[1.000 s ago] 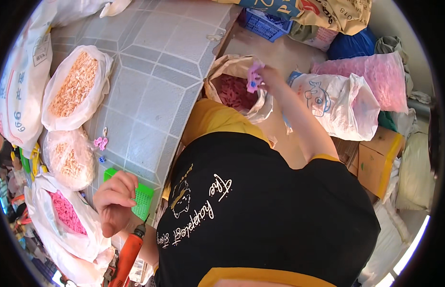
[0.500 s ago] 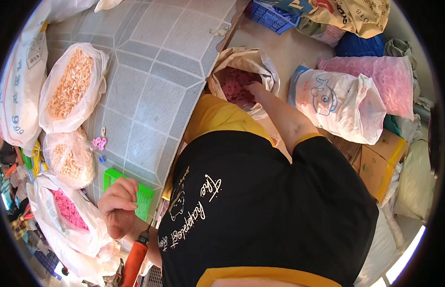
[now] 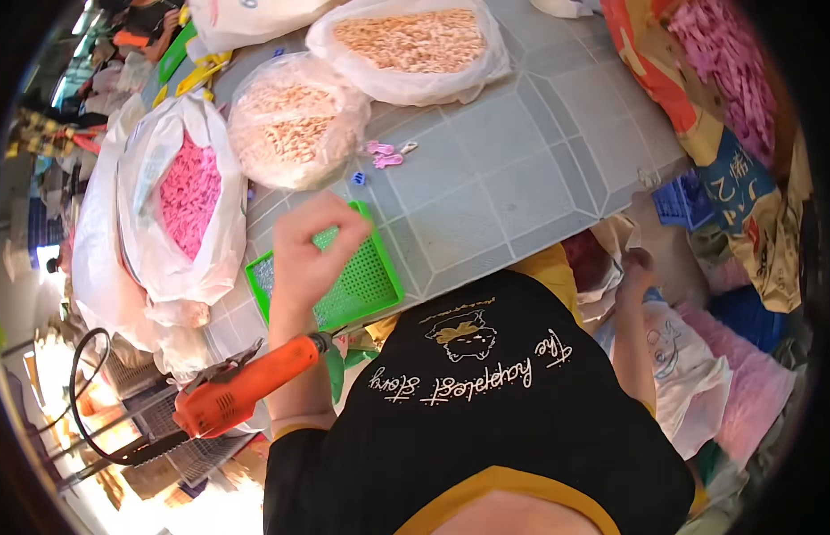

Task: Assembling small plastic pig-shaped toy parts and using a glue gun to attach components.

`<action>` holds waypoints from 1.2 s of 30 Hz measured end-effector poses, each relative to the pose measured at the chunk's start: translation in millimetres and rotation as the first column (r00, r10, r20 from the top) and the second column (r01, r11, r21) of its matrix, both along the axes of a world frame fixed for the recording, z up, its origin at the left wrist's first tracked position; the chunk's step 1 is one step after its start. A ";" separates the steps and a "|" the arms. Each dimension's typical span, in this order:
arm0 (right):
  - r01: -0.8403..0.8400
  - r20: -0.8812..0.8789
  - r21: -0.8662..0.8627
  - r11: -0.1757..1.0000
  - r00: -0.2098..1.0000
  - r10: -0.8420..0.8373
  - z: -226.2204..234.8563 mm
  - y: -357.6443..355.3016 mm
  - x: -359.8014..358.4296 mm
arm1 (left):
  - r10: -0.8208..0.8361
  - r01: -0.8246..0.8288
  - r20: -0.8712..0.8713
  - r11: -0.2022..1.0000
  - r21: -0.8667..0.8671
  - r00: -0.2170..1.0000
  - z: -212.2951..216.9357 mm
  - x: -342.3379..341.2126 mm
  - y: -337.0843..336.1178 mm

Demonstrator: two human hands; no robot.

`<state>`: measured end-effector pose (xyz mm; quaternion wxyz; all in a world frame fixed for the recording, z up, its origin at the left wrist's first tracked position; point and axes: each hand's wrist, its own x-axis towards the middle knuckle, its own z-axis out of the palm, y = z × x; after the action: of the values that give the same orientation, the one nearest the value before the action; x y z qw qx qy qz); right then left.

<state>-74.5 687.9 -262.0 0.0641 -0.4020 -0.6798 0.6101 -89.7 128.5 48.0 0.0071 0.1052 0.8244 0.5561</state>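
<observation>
My left hand (image 3: 299, 254) is raised over the green perforated basket (image 3: 357, 276), fingers curled in; whatever they hold, if anything, is hidden. An orange power screwdriver (image 3: 246, 388) with a black cable sits beside my left forearm, its tip pointing at the basket. At the right, my right hand (image 3: 638, 263) is by the mouth of an open whitish sack (image 3: 611, 241) with dark reddish-pink contents. Its fingers are dark and smeared. Small pink pieces (image 3: 386, 156) and a blue piece (image 3: 358, 178) lie on the grey tile-patterned table (image 3: 468, 214).
Open bags of peach pieces (image 3: 415, 40), a clear bag (image 3: 295, 125) of similar pieces and a white bag of pink pieces (image 3: 190, 192) line the table's far and left sides. At right stand a sack of pink-purple parts (image 3: 727, 71) and a blue crate (image 3: 682, 201).
The view has turned, so the table and basket now appear more toward the middle. My right hand, earlier inside the sack, is now at its mouth. My left hand is now over the basket.
</observation>
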 end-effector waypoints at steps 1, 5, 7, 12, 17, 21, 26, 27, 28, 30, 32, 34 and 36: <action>-0.094 -0.119 0.282 0.955 0.984 0.132 20.8 -0.4 -8.8 | 0.213 -0.230 -0.115 0.960 -0.160 0.970 -0.1 1.1 -0.6; -0.099 -0.280 0.866 0.490 0.716 0.640 167.1 -78.3 -44.1 | 0.440 -0.484 -0.203 0.811 -0.328 0.875 -13.4 -6.3 -14.1; -0.161 -0.304 0.859 0.486 0.605 0.736 211.8 -122.3 -59.6 | 0.363 -0.369 -0.092 0.841 -0.397 0.927 -33.1 -15.3 -22.9; -0.459 -0.201 0.843 0.279 0.212 0.956 234.1 -232.4 -94.8 | 0.255 -0.223 -0.040 0.750 -0.623 0.966 -52.5 -47.2 -28.4; -0.631 -0.131 0.771 0.085 -0.026 0.991 228.2 -330.5 -115.9 | 0.291 -0.191 0.065 0.765 -0.615 0.954 -50.8 -48.5 -32.8; -0.444 -0.112 0.893 0.074 -0.061 0.992 204.1 -386.4 -136.6 | 0.324 -0.284 -0.056 0.719 -0.635 0.945 -43.6 -39.9 -41.4; -0.289 0.024 0.955 -0.059 -0.125 0.992 200.7 -400.5 -140.1 | 0.464 -0.387 -0.108 0.563 -0.730 0.879 -54.1 -7.5 -73.8; -0.323 0.089 0.938 -0.129 -0.136 0.987 210.1 -398.8 -135.7 | 0.497 -0.369 -0.067 0.540 -0.757 0.865 -53.5 -2.6 -80.1; -0.358 0.157 0.913 -0.197 -0.136 0.978 216.0 -396.6 -132.4 | 0.507 -0.378 -0.071 0.534 -0.757 0.859 -54.0 1.0 -85.2; -0.358 0.138 0.915 -0.185 -0.152 0.979 223.0 -396.8 -124.1 | 0.483 -0.321 0.035 0.631 -0.706 0.875 -53.3 11.3 -92.7; -0.367 0.129 0.915 -0.169 -0.132 0.983 221.5 -389.1 -121.8 | 0.519 -0.394 -0.009 0.637 -0.663 0.855 -25.6 11.3 -92.6; -0.451 -0.004 0.892 -0.039 -0.095 0.996 221.8 -386.1 -118.8 | 0.628 -0.583 -0.145 0.577 -0.572 0.764 -11.5 15.6 -116.7; -0.443 -0.007 0.896 -0.025 -0.071 0.997 228.8 -378.4 -114.6 | 0.701 -0.736 -0.329 0.413 -0.536 0.633 -4.1 10.0 -160.8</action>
<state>-189.1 309.5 -33.2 0.0660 0.4479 -0.8371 0.3071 -79.7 -32.4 43.9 -0.2188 -0.2519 0.9228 0.1929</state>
